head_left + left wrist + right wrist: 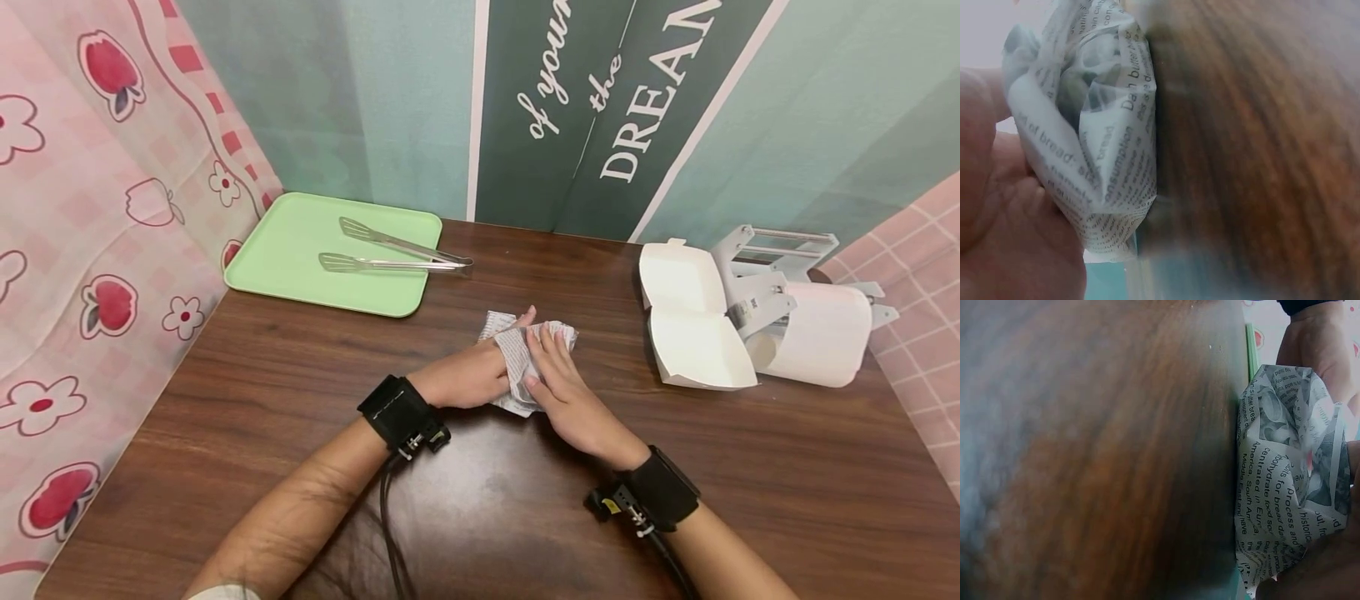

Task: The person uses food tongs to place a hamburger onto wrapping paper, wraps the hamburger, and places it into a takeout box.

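Observation:
A printed paper wrapper (517, 358) with newspaper-style lettering lies folded into a bulky packet on the table, both hands on it. My left hand (468, 371) reaches in from the left, a flap of the paper lying over its fingers; one straight fingertip shows past the far edge. From the right, my right hand (566, 400) rests on top, fingers extended across the flap. Up close in the left wrist view, the packet (1125, 150) has creased folds beside the palm. The right wrist view shows its other side (1272, 494). Whatever is inside stays hidden.
At the back left, metal tongs (397, 262) lie partly on a light green tray (300, 250). To the right stands an open white takeaway box (701, 350), close to a grey holder with a white paper roll (821, 333). Curtains hang behind and left.

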A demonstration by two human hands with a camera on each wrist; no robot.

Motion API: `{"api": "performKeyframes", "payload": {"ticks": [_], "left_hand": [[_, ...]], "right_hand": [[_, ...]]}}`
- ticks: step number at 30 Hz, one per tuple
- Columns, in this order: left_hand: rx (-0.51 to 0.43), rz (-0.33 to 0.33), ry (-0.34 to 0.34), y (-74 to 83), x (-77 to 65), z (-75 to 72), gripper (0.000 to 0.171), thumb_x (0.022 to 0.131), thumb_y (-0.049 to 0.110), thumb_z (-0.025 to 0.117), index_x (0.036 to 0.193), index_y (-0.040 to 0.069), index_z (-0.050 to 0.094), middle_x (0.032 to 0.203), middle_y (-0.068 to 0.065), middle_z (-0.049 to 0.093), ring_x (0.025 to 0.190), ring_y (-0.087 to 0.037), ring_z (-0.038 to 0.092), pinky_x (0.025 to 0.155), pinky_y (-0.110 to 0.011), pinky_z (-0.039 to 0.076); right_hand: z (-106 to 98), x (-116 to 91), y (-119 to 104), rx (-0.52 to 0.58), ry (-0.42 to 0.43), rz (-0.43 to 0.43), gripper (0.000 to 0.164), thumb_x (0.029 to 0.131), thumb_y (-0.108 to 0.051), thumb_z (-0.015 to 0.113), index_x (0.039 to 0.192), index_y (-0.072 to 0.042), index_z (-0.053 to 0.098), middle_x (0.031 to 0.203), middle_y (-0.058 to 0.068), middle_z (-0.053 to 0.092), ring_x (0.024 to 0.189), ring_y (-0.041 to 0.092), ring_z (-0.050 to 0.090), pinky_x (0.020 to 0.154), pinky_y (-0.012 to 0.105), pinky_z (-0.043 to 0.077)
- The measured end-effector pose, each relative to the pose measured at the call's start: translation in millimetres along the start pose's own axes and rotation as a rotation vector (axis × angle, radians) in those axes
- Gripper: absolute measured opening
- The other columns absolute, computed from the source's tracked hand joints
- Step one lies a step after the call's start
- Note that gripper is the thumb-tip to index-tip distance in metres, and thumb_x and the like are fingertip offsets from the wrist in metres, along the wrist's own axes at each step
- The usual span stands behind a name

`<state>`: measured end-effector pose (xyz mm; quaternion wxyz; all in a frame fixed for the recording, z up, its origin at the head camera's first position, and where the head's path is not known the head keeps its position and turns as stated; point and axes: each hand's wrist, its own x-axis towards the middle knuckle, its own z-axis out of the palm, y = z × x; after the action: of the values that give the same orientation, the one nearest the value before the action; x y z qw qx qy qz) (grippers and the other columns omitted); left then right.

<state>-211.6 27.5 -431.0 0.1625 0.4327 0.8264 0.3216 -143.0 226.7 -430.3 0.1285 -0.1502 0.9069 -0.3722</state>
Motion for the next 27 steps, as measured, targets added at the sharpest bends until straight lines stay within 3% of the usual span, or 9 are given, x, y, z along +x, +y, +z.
{"api": "performKeyframes", "payload": {"ticks": [4,6,11,13,17,21,24,27], "left_hand": [[-0.085,0.001,0.064,-3.0,0.8,1.0,0.066,0.102,0.020,0.060,0.160,0.009,0.028,0.171,-0.014,-0.006,0.159,-0.022,0.005,0.128,-0.040,0.018],[-0.081,0.010,0.099,-3.2,2.2,1.7,0.068,0.099,0.019,0.065,0.158,0.006,0.033,0.170,-0.019,0.006,0.159,-0.026,0.005,0.127,-0.043,0.019],[-0.165,-0.028,0.159,-4.2,4.5,2.6,0.077,0.092,0.017,0.074,0.154,-0.002,0.032,0.167,-0.023,0.019,0.158,-0.031,0.013,0.127,-0.046,0.021],[-0.209,-0.039,0.162,-6.0,4.1,1.9,0.080,0.091,0.017,0.076,0.152,-0.002,0.028,0.168,-0.023,0.016,0.158,-0.029,0.015,0.127,-0.045,0.022],[-0.231,-0.015,0.117,-9.9,2.4,-1.7,0.087,0.088,0.020,0.079,0.154,0.001,0.026,0.169,-0.020,0.015,0.158,-0.029,0.016,0.126,-0.046,0.022],[-0.247,-0.004,0.036,-10.7,-1.4,-8.0,0.093,0.089,0.020,0.076,0.160,0.006,0.017,0.171,-0.016,0.005,0.159,-0.028,0.010,0.126,-0.050,0.021],[-0.279,-0.009,-0.004,-9.8,-6.1,-13.6,0.091,0.090,0.016,0.068,0.163,0.011,0.014,0.172,-0.010,0.002,0.159,-0.025,0.005,0.126,-0.052,0.018],[-0.300,-0.004,-0.011,-8.7,-9.3,-17.4,0.082,0.090,0.012,0.060,0.162,0.011,0.020,0.173,-0.004,0.005,0.159,-0.021,0.005,0.126,-0.053,0.017]], "right_hand": [[-0.9,0.4,-0.1,-0.004,-0.014,0.001,0.062,0.111,-0.037,0.034,0.164,-0.024,0.003,0.171,0.009,-0.010,0.157,0.033,-0.017,0.121,0.069,0.005],[-1.4,0.5,-0.3,-0.012,-0.019,0.000,0.062,0.111,-0.038,0.033,0.164,-0.025,0.004,0.171,0.009,-0.010,0.157,0.032,-0.017,0.121,0.069,0.005],[-1.6,2.0,-3.7,-0.035,-0.030,-0.022,0.059,0.111,-0.036,0.034,0.164,-0.024,0.010,0.171,0.009,-0.010,0.157,0.033,-0.017,0.122,0.069,0.004],[-0.9,3.4,-6.2,-0.048,-0.037,-0.030,0.058,0.111,-0.036,0.035,0.163,-0.023,0.014,0.171,0.008,-0.010,0.157,0.033,-0.016,0.122,0.069,0.004],[0.4,5.9,-10.0,-0.084,-0.051,-0.026,0.056,0.111,-0.038,0.035,0.162,-0.022,0.018,0.171,0.006,-0.009,0.157,0.035,-0.015,0.121,0.069,0.003],[1.2,7.7,-11.7,-0.123,-0.053,-0.023,0.057,0.110,-0.037,0.037,0.162,-0.020,0.021,0.171,0.007,-0.008,0.157,0.037,-0.014,0.121,0.070,0.003],[2.5,8.4,-12.2,-0.179,-0.045,-0.035,0.057,0.110,-0.037,0.039,0.162,-0.021,0.022,0.171,0.010,-0.005,0.157,0.039,-0.013,0.121,0.070,0.005],[4.1,8.7,-12.0,-0.244,-0.030,-0.048,0.059,0.109,-0.041,0.040,0.162,-0.022,0.022,0.171,0.013,-0.001,0.157,0.040,-0.010,0.121,0.070,0.008]]}}
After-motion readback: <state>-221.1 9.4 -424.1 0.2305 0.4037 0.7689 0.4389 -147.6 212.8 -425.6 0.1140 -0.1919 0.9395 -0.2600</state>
